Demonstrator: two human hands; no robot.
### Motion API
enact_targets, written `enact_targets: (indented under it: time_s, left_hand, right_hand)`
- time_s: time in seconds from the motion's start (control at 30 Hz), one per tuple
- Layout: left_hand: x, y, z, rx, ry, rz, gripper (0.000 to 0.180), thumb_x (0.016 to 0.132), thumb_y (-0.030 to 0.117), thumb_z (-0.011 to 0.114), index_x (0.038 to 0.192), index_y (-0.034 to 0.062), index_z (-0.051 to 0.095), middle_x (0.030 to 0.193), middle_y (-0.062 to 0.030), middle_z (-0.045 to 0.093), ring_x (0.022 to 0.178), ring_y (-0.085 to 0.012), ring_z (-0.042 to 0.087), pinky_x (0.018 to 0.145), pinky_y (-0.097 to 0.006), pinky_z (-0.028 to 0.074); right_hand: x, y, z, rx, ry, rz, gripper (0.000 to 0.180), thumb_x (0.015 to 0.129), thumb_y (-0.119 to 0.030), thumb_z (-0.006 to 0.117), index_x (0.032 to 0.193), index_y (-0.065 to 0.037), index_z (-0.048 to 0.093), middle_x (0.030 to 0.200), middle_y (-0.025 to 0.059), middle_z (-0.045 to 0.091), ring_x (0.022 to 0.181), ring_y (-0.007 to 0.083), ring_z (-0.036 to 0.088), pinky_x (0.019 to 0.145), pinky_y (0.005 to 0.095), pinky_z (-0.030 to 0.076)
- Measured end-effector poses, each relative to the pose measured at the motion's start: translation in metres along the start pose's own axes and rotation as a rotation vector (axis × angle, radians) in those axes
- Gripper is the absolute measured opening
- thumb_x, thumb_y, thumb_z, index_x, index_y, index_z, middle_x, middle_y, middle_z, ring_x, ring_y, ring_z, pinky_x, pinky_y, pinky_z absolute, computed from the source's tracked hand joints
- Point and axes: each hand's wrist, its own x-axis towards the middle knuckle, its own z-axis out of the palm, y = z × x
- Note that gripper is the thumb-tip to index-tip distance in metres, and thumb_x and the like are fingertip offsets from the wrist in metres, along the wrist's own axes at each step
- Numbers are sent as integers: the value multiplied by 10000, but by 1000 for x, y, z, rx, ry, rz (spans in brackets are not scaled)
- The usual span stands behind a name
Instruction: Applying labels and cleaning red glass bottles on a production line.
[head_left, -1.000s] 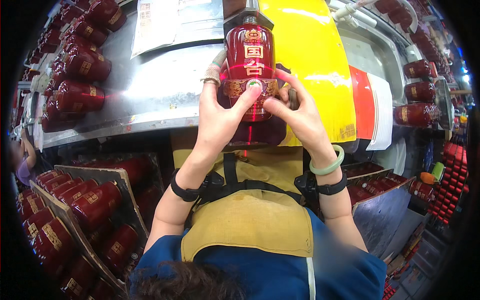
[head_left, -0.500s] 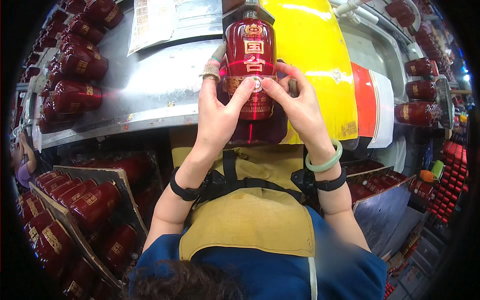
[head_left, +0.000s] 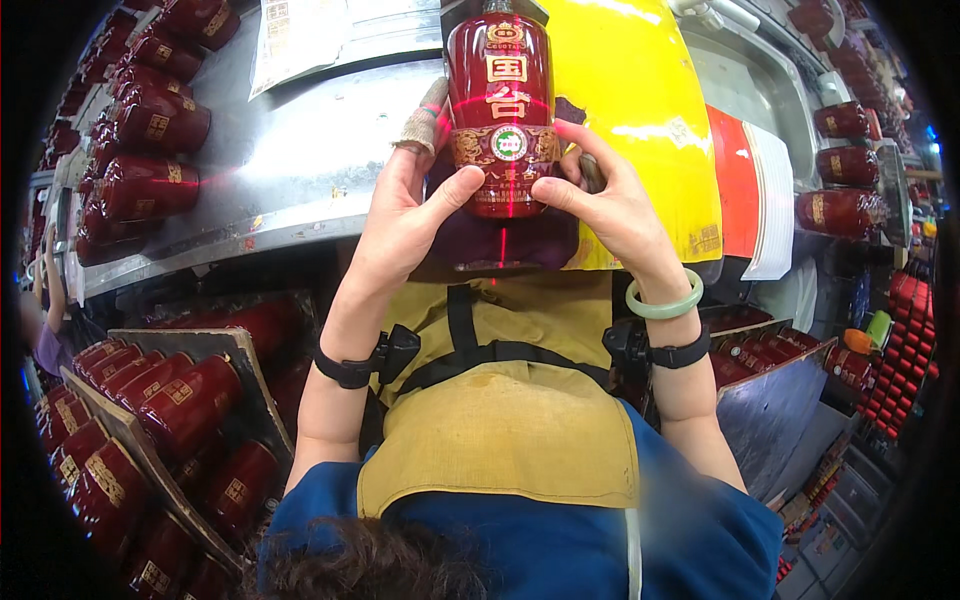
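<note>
Thumbs shifted lower | both hands (head_left: 510,205) clamp red bottle (head_left: 500,110) | round label central

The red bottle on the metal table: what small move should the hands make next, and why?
Probably press the round sticker flat with the thumbs. Both hands, left and right, hold the red bottle from each side, thumbs beside its gold band, and a red laser cross runs through the sticker, so it looks lined up.

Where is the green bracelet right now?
In the head view, the green bracelet sits on the wrist of the right hand, just above a black wrist strap, while both hands hold the red bottle.
</note>
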Motion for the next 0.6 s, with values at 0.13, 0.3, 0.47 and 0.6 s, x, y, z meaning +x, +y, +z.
enact_targets:
  time_s: [0.13,0.3,0.47,0.6]
  left_hand:
    - [0,-1,-1,26,-13,-3,806,949,111,727,1589,-16,254,1591,-163,373,1463,-248,371,1227,-397,283]
    - [0,-4,-2,1,-9,-11,790,956,102,716,1590,-8,258,1592,-155,373,1468,-248,367,1229,-398,280]
    - [-1,-4,-1,-26,-11,-10,779,961,88,701,1592,-7,255,1599,-154,364,1472,-248,360,1233,-400,274]
    - [0,-8,-3,1,-15,2,763,971,74,679,1595,-5,248,1605,-158,356,1476,-249,357,1234,-401,273]
  right_hand:
    - [-1,-3,-1,-18,-8,-7,720,812,-234,880,1397,18,547,807,-61,381,748,54,401,670,216,360]
    - [0,-2,-1,19,-18,1,728,808,-238,882,1405,10,547,808,-61,387,756,54,401,675,218,362]
    - [0,-3,-10,-30,-49,7,727,815,-248,877,1411,0,541,853,-43,457,795,64,457,720,218,402]
    - [-4,-19,-10,81,132,-83,599,929,-148,747,1450,-20,481,1040,50,596,945,143,599,893,255,480]
